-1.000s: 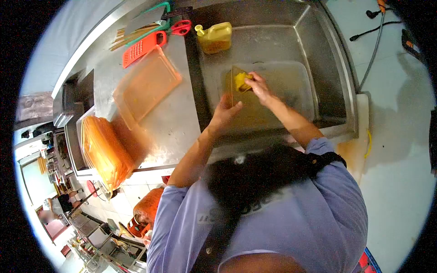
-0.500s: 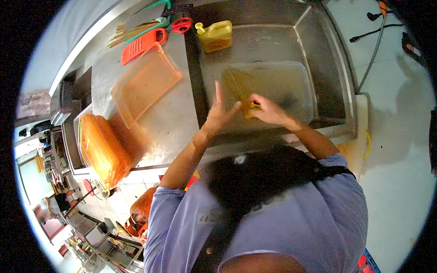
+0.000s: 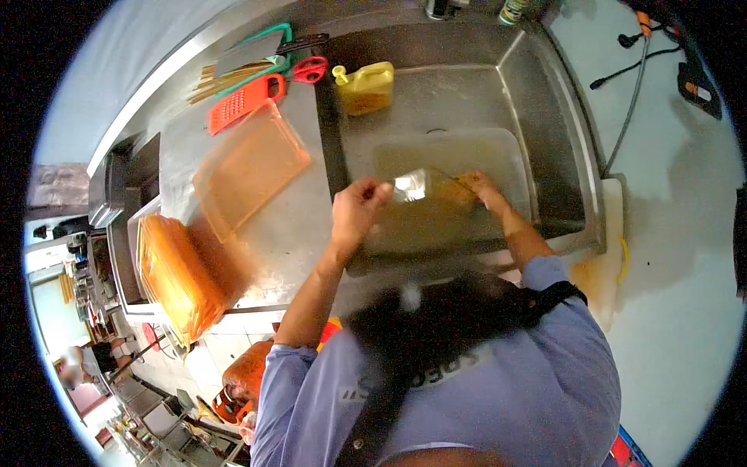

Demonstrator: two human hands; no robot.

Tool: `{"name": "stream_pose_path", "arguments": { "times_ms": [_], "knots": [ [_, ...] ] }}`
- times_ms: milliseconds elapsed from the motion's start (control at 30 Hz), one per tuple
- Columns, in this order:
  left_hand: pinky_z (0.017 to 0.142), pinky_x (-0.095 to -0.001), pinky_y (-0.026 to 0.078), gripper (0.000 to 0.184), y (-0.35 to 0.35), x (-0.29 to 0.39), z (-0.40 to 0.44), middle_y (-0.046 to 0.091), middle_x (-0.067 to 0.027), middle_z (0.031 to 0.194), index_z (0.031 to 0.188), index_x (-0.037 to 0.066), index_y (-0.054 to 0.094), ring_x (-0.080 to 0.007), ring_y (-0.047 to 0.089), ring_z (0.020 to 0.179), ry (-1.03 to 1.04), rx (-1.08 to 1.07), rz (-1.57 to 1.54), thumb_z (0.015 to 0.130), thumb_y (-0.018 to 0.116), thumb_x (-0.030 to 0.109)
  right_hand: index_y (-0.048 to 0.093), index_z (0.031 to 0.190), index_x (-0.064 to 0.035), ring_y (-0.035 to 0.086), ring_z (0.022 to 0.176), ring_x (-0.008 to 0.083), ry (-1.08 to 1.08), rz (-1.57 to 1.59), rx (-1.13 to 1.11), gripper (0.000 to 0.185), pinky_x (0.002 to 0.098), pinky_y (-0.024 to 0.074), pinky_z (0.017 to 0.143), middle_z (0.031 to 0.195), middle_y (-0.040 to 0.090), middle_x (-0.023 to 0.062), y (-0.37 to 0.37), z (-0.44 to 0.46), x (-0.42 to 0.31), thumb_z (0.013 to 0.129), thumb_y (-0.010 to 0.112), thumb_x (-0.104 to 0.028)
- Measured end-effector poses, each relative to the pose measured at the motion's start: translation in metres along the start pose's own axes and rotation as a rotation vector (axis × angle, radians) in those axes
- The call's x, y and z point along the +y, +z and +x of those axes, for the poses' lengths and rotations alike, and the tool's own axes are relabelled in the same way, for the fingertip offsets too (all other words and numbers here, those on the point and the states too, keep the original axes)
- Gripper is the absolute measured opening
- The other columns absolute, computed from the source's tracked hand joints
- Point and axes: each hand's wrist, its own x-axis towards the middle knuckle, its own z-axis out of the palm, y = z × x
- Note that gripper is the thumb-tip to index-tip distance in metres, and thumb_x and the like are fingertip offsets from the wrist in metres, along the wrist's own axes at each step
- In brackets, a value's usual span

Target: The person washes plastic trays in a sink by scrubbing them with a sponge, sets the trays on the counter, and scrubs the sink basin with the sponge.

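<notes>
Over the sink (image 3: pixel 459 78), my left hand (image 3: pixel 359 212) pinches one edge of a clear plastic lid (image 3: pixel 412 185), which is tilted and catches a bright glare. At the lid's far side is my right hand (image 3: pixel 484 189), fingers closed on something small and yellow, perhaps a sponge or cloth, partly hidden and blurred. Below both hands a translucent rectangular tub (image 3: pixel 510 167) of cloudy water sits in the sink. A yellow jug (image 3: pixel 366 89) with a spout stands behind it, near the sink's left wall.
On the steel counter (image 3: pixel 175 171) to the left lie an orange-tinted clear lid (image 3: pixel 253 175), a stack of similar lids (image 3: pixel 177 268), a red grater (image 3: pixel 245 103), red-handled scissors (image 3: pixel 310 70) and wooden sticks (image 3: pixel 222 84). Cables (image 3: pixel 634 101) lie to the right. Another person (image 3: pixel 97 354) is far left.
My left hand has closed on the lid's edge, where its fingers were spread before. My right hand has moved right, and the lid has turned flatter, now showing a glare.
</notes>
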Motion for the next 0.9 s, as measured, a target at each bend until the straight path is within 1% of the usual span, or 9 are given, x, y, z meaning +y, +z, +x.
{"name": "stream_pose_path", "arguments": {
  "times_ms": [33, 133, 233, 433, 533, 600, 667, 767, 900],
  "knots": [
    [0.056, -0.0291, 0.042, 0.031, -0.004, -0.008, 0.001, 0.058, -0.0071, 0.061, 0.073, 0.003, 0.059, -0.016, 0.054, 0.056, -0.079, 0.028, -0.056, 0.082, 0.058, 0.033, 0.059, 0.099, -0.0028, 0.055, 0.076, 0.0221, -0.003, -0.029, 0.079, 0.025, 0.0334, 0.0438, 0.068, 0.089, 0.062, 0.0092, 0.007, 0.004, 0.001, 0.085, 0.054, -0.023],
    [0.053, -0.0279, 0.04, 0.036, -0.011, 0.001, -0.007, 0.053, -0.0037, 0.057, 0.072, 0.001, 0.057, -0.0112, 0.048, 0.054, -0.169, 0.059, -0.111, 0.086, 0.054, 0.034, 0.059, 0.099, -0.0043, 0.056, 0.08, 0.0226, 0.016, -0.585, -0.239, 0.023, 0.0349, 0.0445, 0.072, 0.088, 0.063, 0.0103, 0.015, 0.018, -0.001, 0.082, 0.053, -0.017],
    [0.051, -0.0268, 0.038, 0.034, -0.012, 0.009, -0.007, 0.051, -0.0023, 0.056, 0.072, 0.001, 0.058, -0.0113, 0.046, 0.053, -0.198, 0.07, -0.154, 0.088, 0.052, 0.031, 0.06, 0.096, -0.0065, 0.056, 0.077, 0.0228, -0.13, -0.239, -0.396, 0.021, 0.0343, 0.045, 0.071, 0.084, 0.062, 0.0076, -0.008, 0.009, 0.017, 0.079, 0.053, -0.016],
    [0.051, -0.0238, 0.035, 0.029, -0.01, -0.02, -0.004, 0.05, -0.0005, 0.062, 0.08, 0.001, 0.058, -0.009, 0.043, 0.055, -0.33, 0.081, -0.606, 0.091, 0.047, 0.025, 0.057, 0.099, -0.0042, 0.055, 0.077, 0.0148, 0.147, 0.184, -0.266, 0.022, 0.0284, 0.0444, 0.069, 0.08, 0.058, 0.0033, -0.037, 0.002, 0.009, 0.081, 0.055, -0.016],
    [0.051, -0.0232, 0.035, 0.028, 0.005, -0.029, -0.003, 0.049, 0.0005, 0.063, 0.081, 0.001, 0.057, -0.0084, 0.042, 0.056, -0.358, 0.008, -0.727, 0.092, 0.045, 0.023, 0.055, 0.1, -0.0034, 0.054, 0.081, 0.0114, -0.13, -0.009, -0.058, 0.021, 0.0265, 0.0443, 0.07, 0.085, 0.057, 0.0034, -0.025, -0.012, -0.063, 0.083, 0.053, -0.015],
    [0.051, -0.023, 0.035, 0.028, 0.018, -0.027, 0.001, 0.048, 0.0012, 0.063, 0.08, 0.001, 0.057, -0.0083, 0.042, 0.055, -0.34, -0.056, -0.699, 0.092, 0.044, 0.023, 0.056, 0.099, -0.0042, 0.057, 0.088, 0.0162, -0.263, -0.109, -0.121, 0.024, 0.03, 0.0449, 0.079, 0.092, 0.061, 0.0065, -0.004, -0.046, -0.171, 0.082, 0.057, -0.021],
    [0.05, -0.0231, 0.034, 0.028, 0.035, -0.018, 0.008, 0.048, 0.0012, 0.063, 0.078, 0.001, 0.055, -0.0083, 0.041, 0.055, -0.299, -0.055, -0.669, 0.093, 0.044, 0.023, 0.056, 0.098, -0.0048, 0.056, 0.088, 0.0155, -0.382, 0.043, -0.023, 0.022, 0.0284, 0.0442, 0.079, 0.094, 0.061, 0.0054, 0.028, -0.067, -0.224, 0.083, 0.058, -0.021],
    [0.049, -0.0236, 0.033, 0.029, 0.051, -0.018, 0.014, 0.047, 0.0012, 0.063, 0.075, 0.002, 0.053, -0.0084, 0.04, 0.054, -0.258, 0.003, -0.623, 0.093, 0.043, 0.023, 0.056, 0.098, -0.0052, 0.057, 0.084, 0.0161, -0.839, -0.503, 0.324, 0.019, 0.0291, 0.0463, 0.074, 0.092, 0.061, 0.0051, 0.058, -0.056, -0.238, 0.084, 0.057, -0.019],
    [0.05, -0.0242, 0.032, 0.029, 0.034, -0.023, 0.001, 0.046, 0.001, 0.063, 0.073, 0.004, 0.052, -0.0086, 0.038, 0.054, -0.261, 0.077, -0.773, 0.094, 0.042, 0.022, 0.055, 0.102, -0.0052, 0.058, 0.09, 0.0251, -0.409, -0.107, 0.185, 0.021, 0.036, 0.0455, 0.078, 0.096, 0.06, 0.0122, 0.057, -0.015, -0.196, 0.086, 0.055, -0.019]
  ]
}}
